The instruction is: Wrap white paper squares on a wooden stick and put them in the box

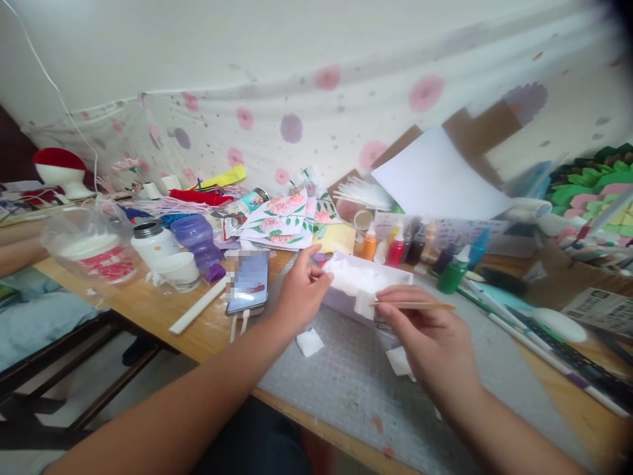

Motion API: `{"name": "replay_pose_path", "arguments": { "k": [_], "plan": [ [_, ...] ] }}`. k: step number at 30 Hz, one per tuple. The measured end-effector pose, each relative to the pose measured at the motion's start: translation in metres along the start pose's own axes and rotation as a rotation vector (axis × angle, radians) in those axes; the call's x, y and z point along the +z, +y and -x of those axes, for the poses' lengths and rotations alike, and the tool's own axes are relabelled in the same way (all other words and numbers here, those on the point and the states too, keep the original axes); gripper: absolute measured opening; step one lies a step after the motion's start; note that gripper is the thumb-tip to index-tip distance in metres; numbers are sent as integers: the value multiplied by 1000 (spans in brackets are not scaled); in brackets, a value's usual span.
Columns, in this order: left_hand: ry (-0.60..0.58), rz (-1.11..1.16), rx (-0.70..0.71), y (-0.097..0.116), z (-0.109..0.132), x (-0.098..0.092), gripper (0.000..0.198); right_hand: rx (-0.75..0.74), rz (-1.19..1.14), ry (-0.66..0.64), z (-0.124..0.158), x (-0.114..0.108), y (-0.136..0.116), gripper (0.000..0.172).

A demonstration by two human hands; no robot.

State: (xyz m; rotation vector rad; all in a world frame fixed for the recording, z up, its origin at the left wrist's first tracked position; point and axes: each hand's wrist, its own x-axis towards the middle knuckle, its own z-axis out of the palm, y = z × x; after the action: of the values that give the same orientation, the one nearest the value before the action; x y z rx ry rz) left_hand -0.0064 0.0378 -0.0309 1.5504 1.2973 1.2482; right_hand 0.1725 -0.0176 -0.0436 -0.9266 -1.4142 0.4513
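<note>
My right hand (430, 336) pinches a thin, pale wooden stick (428, 305) between thumb and fingers. A small white square piece (364, 305) hangs at the stick's left tip by the fingertips; whether the fingers or the stick hold it I cannot tell. Behind it stands a pale lilac box (405, 276) filled with soft white material (353, 274). At the box's left end is my left hand (304, 284), fingers curled in toward the thumb; anything in them is too small to name. White squares lie on the grey cutting mat (341, 382), one (310, 342) near my left wrist.
A phone (248, 280) with a cable and a white strip (198, 307) lie left. Paint bottles, among them a green one (453, 270), stand behind the box. Flower drawings (277, 221), a white cup (178, 270) and a bagged tub (101, 254) crowd the back. Another person's arm (20, 241) rests far left.
</note>
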Motion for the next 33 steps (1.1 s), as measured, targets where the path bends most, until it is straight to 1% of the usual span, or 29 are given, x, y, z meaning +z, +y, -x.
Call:
{"name": "replay_pose_path", "arguments": {
  "k": [2,3,5,7,9,11,13,15,17,21,25,33],
  "plan": [
    [-24,17,40,3,5,0,37,4,-31,6,0,-1,0,12],
    [-64,39,55,6,8,1,32,6,-50,5,0,-1,0,13],
    [-194,125,56,11,13,2,30,1,-92,-8,0,-1,0,15],
    [-358,258,-3,16,19,4,33,-6,-129,-20,0,-1,0,17],
    [-500,368,-97,17,22,6,34,-8,-155,-24,0,-1,-1,17],
    [-567,419,-151,16,23,6,27,-8,-163,-27,0,-1,-2,18],
    [-561,442,-160,15,22,6,20,-15,-165,-35,0,-1,-2,18],
    [-517,479,-167,15,21,4,20,-24,-177,-34,1,-1,-3,19],
    [-502,524,-189,16,21,3,20,-44,-208,-21,1,-1,-2,20],
    [-533,572,-215,18,23,1,18,-74,-264,-35,3,-2,-2,22],
    [-540,599,-231,17,23,1,19,-71,-229,-93,3,-3,-5,21],
    [-547,625,-233,16,22,1,16,-66,-197,-141,2,-3,-9,20]
  ]
}}
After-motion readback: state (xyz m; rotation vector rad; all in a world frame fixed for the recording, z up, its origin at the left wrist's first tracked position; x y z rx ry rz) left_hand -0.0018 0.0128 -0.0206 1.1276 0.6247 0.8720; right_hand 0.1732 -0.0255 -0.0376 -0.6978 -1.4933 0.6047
